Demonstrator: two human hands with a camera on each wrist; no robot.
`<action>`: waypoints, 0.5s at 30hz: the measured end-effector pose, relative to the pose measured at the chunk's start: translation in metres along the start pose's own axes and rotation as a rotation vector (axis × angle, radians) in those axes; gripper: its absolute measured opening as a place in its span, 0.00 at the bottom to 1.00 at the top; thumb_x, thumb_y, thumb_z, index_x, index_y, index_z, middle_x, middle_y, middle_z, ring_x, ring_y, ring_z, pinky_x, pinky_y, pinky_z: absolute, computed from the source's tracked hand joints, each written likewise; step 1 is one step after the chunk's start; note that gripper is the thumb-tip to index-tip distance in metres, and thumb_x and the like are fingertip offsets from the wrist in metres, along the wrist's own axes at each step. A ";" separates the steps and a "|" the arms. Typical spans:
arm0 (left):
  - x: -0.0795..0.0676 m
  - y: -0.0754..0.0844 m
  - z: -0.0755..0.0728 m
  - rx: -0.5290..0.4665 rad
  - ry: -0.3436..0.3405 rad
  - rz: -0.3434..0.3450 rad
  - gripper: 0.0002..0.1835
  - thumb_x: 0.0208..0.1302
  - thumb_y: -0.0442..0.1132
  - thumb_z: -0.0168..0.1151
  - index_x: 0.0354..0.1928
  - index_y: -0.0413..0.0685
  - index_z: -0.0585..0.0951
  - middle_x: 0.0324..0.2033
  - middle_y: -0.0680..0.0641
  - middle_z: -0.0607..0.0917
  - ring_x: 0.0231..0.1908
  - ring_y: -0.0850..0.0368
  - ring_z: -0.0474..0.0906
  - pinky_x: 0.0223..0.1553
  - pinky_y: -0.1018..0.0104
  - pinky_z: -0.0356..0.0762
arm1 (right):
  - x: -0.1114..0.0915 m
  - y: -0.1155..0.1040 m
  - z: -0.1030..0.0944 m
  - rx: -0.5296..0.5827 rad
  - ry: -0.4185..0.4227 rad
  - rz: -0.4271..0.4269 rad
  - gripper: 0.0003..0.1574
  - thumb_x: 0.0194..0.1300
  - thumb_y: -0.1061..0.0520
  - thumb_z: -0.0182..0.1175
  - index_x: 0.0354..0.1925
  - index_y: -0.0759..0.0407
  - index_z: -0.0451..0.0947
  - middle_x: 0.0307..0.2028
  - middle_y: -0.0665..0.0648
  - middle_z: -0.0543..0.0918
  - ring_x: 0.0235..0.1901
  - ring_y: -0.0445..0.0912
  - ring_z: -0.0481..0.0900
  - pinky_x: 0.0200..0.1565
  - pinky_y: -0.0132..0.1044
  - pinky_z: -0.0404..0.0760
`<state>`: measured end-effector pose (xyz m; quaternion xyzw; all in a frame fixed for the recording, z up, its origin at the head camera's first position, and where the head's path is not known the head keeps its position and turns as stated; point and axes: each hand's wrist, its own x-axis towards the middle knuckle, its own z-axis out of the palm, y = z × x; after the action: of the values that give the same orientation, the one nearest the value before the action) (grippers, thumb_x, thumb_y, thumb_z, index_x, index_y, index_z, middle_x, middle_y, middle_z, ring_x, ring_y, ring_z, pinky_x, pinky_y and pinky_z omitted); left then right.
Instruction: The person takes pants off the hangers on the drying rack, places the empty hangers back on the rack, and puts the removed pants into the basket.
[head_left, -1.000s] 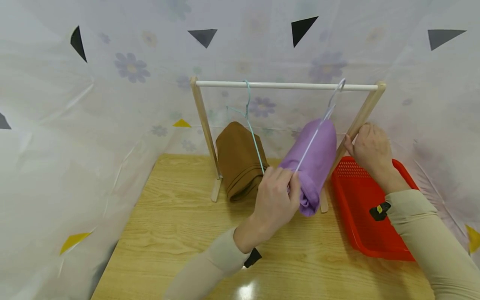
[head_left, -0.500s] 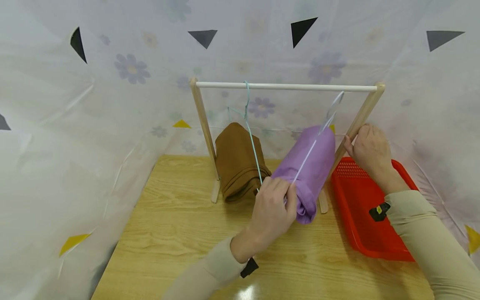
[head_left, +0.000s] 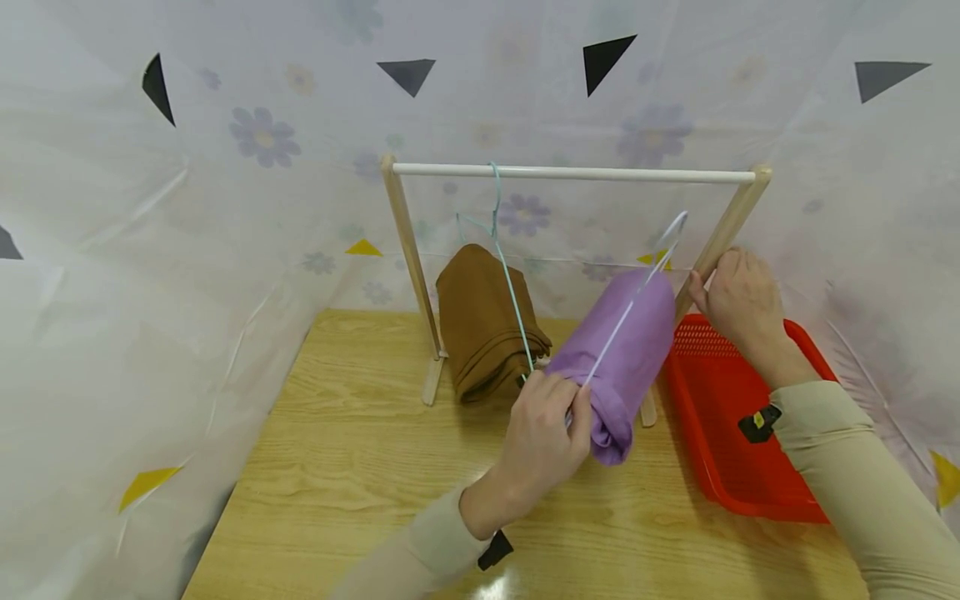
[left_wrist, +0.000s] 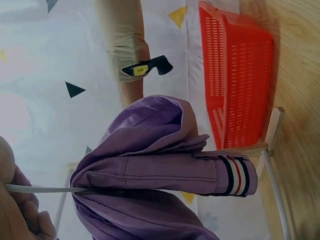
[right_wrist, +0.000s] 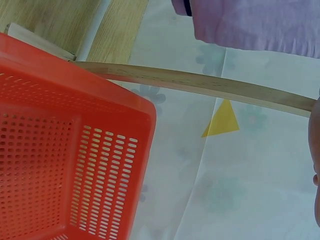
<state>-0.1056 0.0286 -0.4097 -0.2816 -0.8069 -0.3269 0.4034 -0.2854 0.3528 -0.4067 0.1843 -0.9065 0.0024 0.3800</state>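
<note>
My left hand (head_left: 546, 425) grips the near end of a white wire hanger (head_left: 624, 315). A purple garment (head_left: 618, 358) drapes over it; in the left wrist view its hem (left_wrist: 237, 175) shows navy, white and red stripes. The hanger's hook (head_left: 681, 217) stands below and apart from the white rail (head_left: 592, 173) in the head view. My right hand (head_left: 745, 292) holds the wooden right post (head_left: 723, 229) of the rack, thumb on its inner side. A brown garment (head_left: 487, 325) hangs on a mint-green hanger (head_left: 497, 217) hooked over the rail, left of the purple one.
A red perforated basket (head_left: 701, 450) stands on the wooden table (head_left: 337, 483) at the right, under my right forearm. The rack's left post (head_left: 411, 250) and foot (head_left: 433, 382) are beside the brown garment. A flower-patterned sheet (head_left: 315, 208) forms the backdrop.
The purple garment's hanger has come off the rail, its hook dropping below it. My left hand has drawn it down and toward me. The right hand stays on the post.
</note>
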 end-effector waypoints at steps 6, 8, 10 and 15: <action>-0.006 0.000 0.001 0.000 0.029 0.021 0.19 0.72 0.32 0.57 0.20 0.48 0.69 0.17 0.54 0.70 0.22 0.60 0.63 0.31 0.72 0.64 | 0.000 0.000 0.000 0.001 0.002 0.000 0.28 0.75 0.49 0.49 0.30 0.74 0.66 0.23 0.67 0.67 0.22 0.59 0.64 0.26 0.44 0.60; -0.008 -0.001 0.002 0.000 0.034 0.021 0.19 0.72 0.31 0.57 0.21 0.48 0.69 0.17 0.54 0.70 0.22 0.60 0.63 0.31 0.72 0.64 | 0.000 0.000 0.000 -0.001 0.004 -0.002 0.28 0.75 0.49 0.49 0.30 0.74 0.66 0.23 0.67 0.67 0.22 0.59 0.64 0.25 0.44 0.60; -0.010 -0.001 0.003 -0.005 0.035 0.020 0.19 0.72 0.31 0.57 0.20 0.48 0.68 0.17 0.54 0.69 0.22 0.61 0.63 0.31 0.72 0.64 | 0.000 0.000 0.000 -0.003 0.008 -0.006 0.28 0.76 0.49 0.48 0.30 0.74 0.66 0.23 0.67 0.67 0.22 0.59 0.64 0.25 0.44 0.60; -0.016 -0.003 0.003 -0.022 0.037 0.013 0.18 0.73 0.31 0.56 0.21 0.48 0.70 0.18 0.53 0.69 0.22 0.60 0.63 0.31 0.73 0.63 | 0.000 0.000 0.000 -0.005 0.023 -0.011 0.30 0.76 0.48 0.47 0.29 0.75 0.66 0.22 0.68 0.68 0.21 0.60 0.65 0.24 0.46 0.61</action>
<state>-0.1013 0.0257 -0.4251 -0.2851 -0.7939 -0.3383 0.4171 -0.2861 0.3529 -0.4068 0.1880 -0.9010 0.0000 0.3909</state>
